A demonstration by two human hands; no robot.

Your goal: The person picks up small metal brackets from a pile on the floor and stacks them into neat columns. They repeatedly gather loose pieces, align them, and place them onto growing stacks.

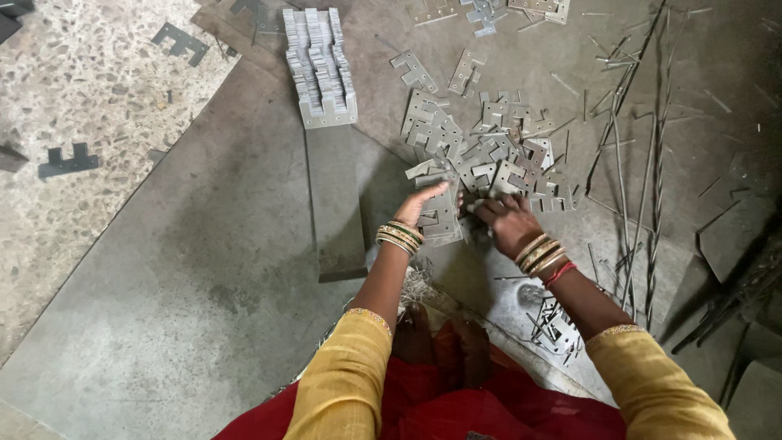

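Hands busy squaring up a small stack of metal plates (442, 218): left hand (422, 205) grips its edge, right hand (503, 222) pinches pieces from the loose pile (489, 155) on the floor.

Notched plates (489, 155): sheet metal, dull grey, matt, flat, cut edges look sharp. Stacked row of same plates (322, 65): metal, slightly brighter at edges. Thin rods (623, 187): metal wire, dark, some w/ faint sheen. Floor sheet (204, 269): grey metal, matt, smudged, scuffed. Terrazzo floor (73, 90): stone-chip, speckled, rough-looking, dusty. Left hand (423, 205) on small plate bundle (442, 218): metal, matt. Right hand (507, 222) bangles (538, 254): metal, gold-tone, glossy; red thread beside. Sleeves (346, 375): yellow cloth, matt, embroidered cuff. Lap cloth (456, 407): red, soft.
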